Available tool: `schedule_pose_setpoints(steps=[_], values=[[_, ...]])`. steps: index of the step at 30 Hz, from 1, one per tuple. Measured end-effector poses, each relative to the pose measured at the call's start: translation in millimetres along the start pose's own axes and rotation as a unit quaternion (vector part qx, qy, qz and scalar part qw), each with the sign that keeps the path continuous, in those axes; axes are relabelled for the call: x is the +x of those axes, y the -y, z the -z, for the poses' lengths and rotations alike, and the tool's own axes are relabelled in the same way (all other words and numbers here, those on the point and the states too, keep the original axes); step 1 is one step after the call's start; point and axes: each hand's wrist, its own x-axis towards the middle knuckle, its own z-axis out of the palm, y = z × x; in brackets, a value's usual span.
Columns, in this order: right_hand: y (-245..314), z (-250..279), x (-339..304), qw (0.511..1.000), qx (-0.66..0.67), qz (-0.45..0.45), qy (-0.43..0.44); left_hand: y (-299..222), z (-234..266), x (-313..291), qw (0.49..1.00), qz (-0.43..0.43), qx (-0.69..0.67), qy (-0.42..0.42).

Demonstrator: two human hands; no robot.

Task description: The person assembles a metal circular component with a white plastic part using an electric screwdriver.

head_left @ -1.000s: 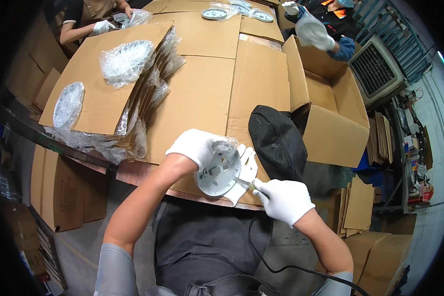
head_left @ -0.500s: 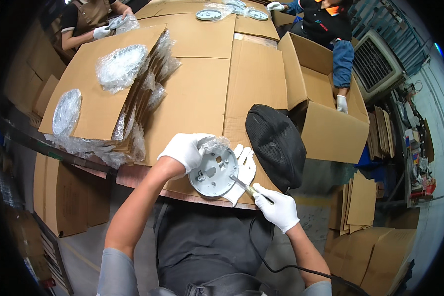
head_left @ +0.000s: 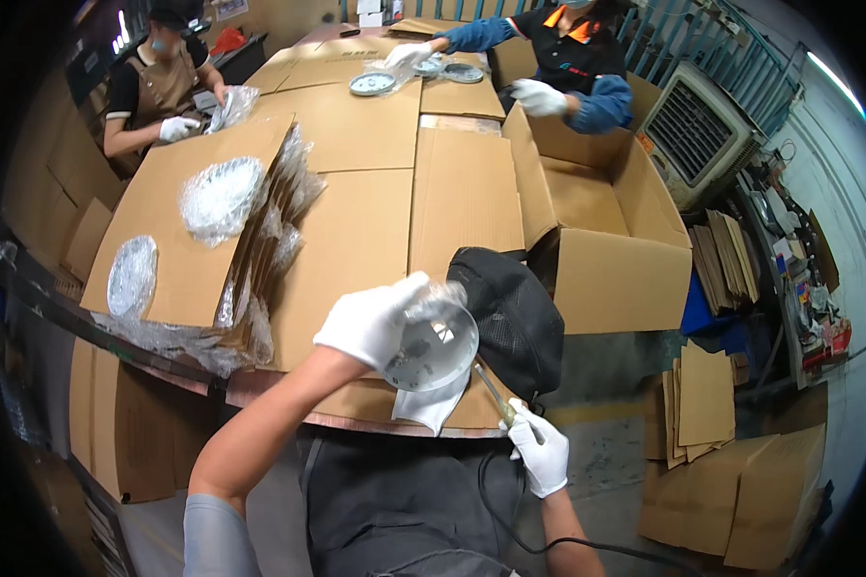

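Observation:
My left hand (head_left: 364,322), in a white glove, is closed on the upper left rim of a round grey plastic cover (head_left: 435,356). Clear wrap bunches at its top edge, and the cover is tilted above the table's near edge. My right hand (head_left: 539,450), also gloved, grips the yellowish handle of a corded tool with a thin metal shaft, which looks like a soldering iron (head_left: 492,388). Its tip points up beside the cover's lower right, apart from it. Partly hidden below the cover lies a white glove (head_left: 431,409). A black mesh bag (head_left: 510,313) sits just beyond.
Flat cardboard (head_left: 356,221) covers the table. At left, stacked cardboard sheets (head_left: 178,274) carry bubble-wrapped discs (head_left: 223,197). An open carton (head_left: 625,279) stands at right. Two co-workers sit or stand at the far side, near more grey discs (head_left: 371,85). A black cord (head_left: 587,544) trails rightward.
My left hand has raised and tilted the cover. The iron's tip has come away from it as my right hand moved down. The right co-worker's hand has left the carton.

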Motion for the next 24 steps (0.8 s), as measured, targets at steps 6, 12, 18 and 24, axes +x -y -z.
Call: schedule_pose_setpoints(steps=[6, 12, 18, 24], values=[[-7, 8, -6, 0.999, 0.047, -0.019, -0.011, 58, -30, 98, 0.933, 0.266, -0.24, -0.024], [-2, 20, -13, 0.993, 0.098, -0.058, -0.037, 103, -103, 202, 0.838, 0.285, -0.458, -0.08], [-5, 25, -12, 0.987, 0.127, -0.084, -0.049, 104, -168, 270, 0.741, 0.357, -0.522, -0.224], [-19, 29, -5, 0.991, 0.107, -0.067, -0.049, 140, -199, 282, 0.805, 0.358, -0.388, -0.272]])
